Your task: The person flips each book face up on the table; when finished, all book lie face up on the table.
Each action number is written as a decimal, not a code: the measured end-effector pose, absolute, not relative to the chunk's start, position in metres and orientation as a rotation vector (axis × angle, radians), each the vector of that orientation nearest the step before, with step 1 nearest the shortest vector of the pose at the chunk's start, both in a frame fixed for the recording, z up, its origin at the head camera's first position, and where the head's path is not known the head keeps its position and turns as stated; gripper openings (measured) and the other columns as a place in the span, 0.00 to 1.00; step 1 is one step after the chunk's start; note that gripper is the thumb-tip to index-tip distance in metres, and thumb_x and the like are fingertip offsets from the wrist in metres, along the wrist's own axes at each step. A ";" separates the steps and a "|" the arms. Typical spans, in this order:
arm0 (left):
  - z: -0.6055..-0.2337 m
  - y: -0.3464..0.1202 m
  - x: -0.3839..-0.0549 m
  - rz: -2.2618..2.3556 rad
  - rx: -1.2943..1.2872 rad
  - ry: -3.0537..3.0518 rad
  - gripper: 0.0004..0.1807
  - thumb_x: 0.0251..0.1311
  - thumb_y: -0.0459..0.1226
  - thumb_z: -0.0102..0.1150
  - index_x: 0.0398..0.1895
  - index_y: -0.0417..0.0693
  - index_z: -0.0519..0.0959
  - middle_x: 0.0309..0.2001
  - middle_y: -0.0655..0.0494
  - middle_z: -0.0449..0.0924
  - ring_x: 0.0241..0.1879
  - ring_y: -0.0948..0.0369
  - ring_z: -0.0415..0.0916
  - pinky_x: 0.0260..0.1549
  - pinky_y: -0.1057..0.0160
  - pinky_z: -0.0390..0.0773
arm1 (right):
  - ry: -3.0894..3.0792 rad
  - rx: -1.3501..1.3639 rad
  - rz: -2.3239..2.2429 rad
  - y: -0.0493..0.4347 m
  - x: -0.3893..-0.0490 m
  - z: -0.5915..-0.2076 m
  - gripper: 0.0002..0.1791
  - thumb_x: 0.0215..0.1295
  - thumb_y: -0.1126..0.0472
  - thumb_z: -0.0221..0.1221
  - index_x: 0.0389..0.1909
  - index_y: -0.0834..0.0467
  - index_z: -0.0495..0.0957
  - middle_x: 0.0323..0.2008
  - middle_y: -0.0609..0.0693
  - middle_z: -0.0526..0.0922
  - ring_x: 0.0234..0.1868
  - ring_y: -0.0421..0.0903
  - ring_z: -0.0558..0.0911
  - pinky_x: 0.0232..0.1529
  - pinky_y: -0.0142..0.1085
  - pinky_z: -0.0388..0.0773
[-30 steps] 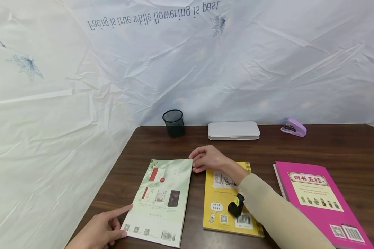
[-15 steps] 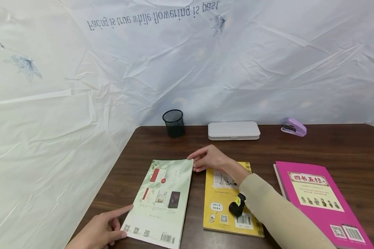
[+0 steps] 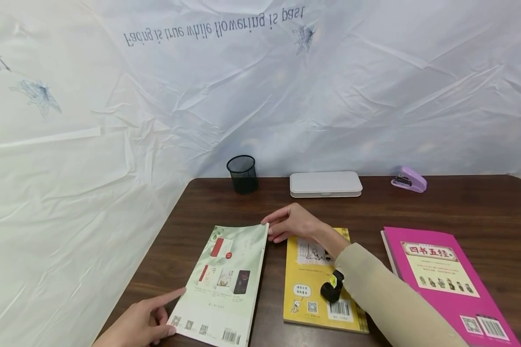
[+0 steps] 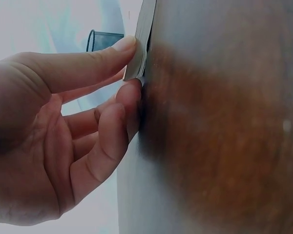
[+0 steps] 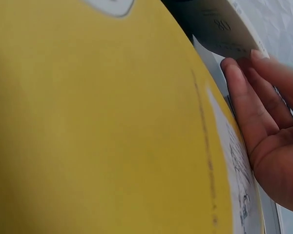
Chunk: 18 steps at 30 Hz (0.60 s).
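A pale green magazine [image 3: 226, 284] lies on the dark wooden table, back cover up, at a slight slant. My left hand [image 3: 139, 320] holds its near left corner, index finger along the left edge and thumb by the bottom edge. In the left wrist view, the thumb of that hand [image 4: 63, 112] touches the magazine's page edge [image 4: 142, 44], with the other fingers curled beside it. My right hand [image 3: 293, 222] grips the far right corner, its arm crossing over a yellow book [image 3: 306, 274]. The right wrist view shows this hand's fingers [image 5: 239, 85] against the magazine's spine [image 5: 219, 24].
A pink book [image 3: 447, 274] lies at the right. Along the back stand a black mesh pen holder [image 3: 243, 176], a white case [image 3: 325, 184] and a purple stapler [image 3: 410, 180]. White printed sheeting [image 3: 351, 96] hangs behind and to the left of the table [image 3: 191, 202].
The magazine's far end has shifted slightly to the right. The right index finger has moved onto the top of the far corner. The left hand has hardly moved.
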<state>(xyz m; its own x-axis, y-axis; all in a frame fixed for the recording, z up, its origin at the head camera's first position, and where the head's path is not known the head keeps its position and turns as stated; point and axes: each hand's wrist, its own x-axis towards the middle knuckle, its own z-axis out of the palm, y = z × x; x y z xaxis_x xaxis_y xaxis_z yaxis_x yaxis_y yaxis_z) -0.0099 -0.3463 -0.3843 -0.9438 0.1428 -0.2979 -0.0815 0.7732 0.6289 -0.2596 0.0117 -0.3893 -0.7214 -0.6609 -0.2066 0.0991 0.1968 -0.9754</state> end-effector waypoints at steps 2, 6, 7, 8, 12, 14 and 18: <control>-0.384 -0.346 -0.010 0.984 0.034 2.614 0.43 0.59 0.37 0.76 0.77 0.39 0.70 0.27 0.59 0.73 0.20 0.71 0.69 0.20 0.70 0.69 | 1.856 -0.540 -1.581 0.013 -0.259 -0.389 0.16 0.68 0.68 0.69 0.56 0.62 0.87 0.44 0.59 0.92 0.39 0.50 0.92 0.45 0.44 0.90; -0.385 -0.348 -0.007 1.041 0.069 2.585 0.47 0.55 0.37 0.79 0.77 0.36 0.67 0.27 0.58 0.73 0.21 0.71 0.70 0.22 0.70 0.70 | 1.848 -0.559 -1.577 0.014 -0.259 -0.389 0.16 0.68 0.67 0.69 0.56 0.62 0.87 0.44 0.59 0.91 0.39 0.50 0.92 0.45 0.44 0.90; -0.385 -0.348 -0.006 1.047 0.077 2.584 0.49 0.53 0.37 0.80 0.78 0.35 0.67 0.27 0.58 0.73 0.21 0.71 0.70 0.22 0.70 0.71 | 1.849 -0.568 -1.576 0.014 -0.259 -0.389 0.16 0.69 0.67 0.69 0.56 0.63 0.87 0.44 0.59 0.91 0.39 0.50 0.92 0.45 0.44 0.90; -0.386 -0.348 -0.006 1.044 0.083 2.588 0.50 0.52 0.38 0.80 0.78 0.35 0.66 0.27 0.59 0.73 0.21 0.71 0.71 0.23 0.70 0.71 | 1.854 -0.577 -1.575 0.014 -0.258 -0.390 0.16 0.69 0.67 0.69 0.56 0.63 0.87 0.44 0.59 0.91 0.39 0.50 0.92 0.46 0.44 0.90; -0.387 -0.343 -0.007 0.997 0.035 2.596 0.54 0.48 0.39 0.83 0.78 0.35 0.65 0.28 0.58 0.73 0.22 0.70 0.71 0.23 0.69 0.70 | 1.865 -0.600 -1.587 0.014 -0.258 -0.390 0.16 0.69 0.67 0.68 0.56 0.63 0.87 0.46 0.58 0.91 0.40 0.50 0.92 0.46 0.45 0.90; -0.387 -0.341 -0.009 0.985 0.006 2.580 0.56 0.48 0.39 0.83 0.80 0.35 0.63 0.29 0.57 0.76 0.24 0.69 0.73 0.25 0.69 0.70 | 1.868 -0.606 -1.600 0.013 -0.258 -0.390 0.16 0.70 0.67 0.68 0.56 0.64 0.87 0.46 0.58 0.91 0.40 0.49 0.92 0.46 0.45 0.90; -0.388 -0.338 -0.011 0.939 -0.023 2.568 0.59 0.48 0.42 0.84 0.81 0.35 0.60 0.35 0.58 0.81 0.30 0.69 0.77 0.29 0.69 0.72 | 1.870 -0.623 -1.623 0.012 -0.258 -0.389 0.16 0.70 0.67 0.68 0.56 0.65 0.86 0.46 0.59 0.91 0.41 0.49 0.92 0.46 0.46 0.90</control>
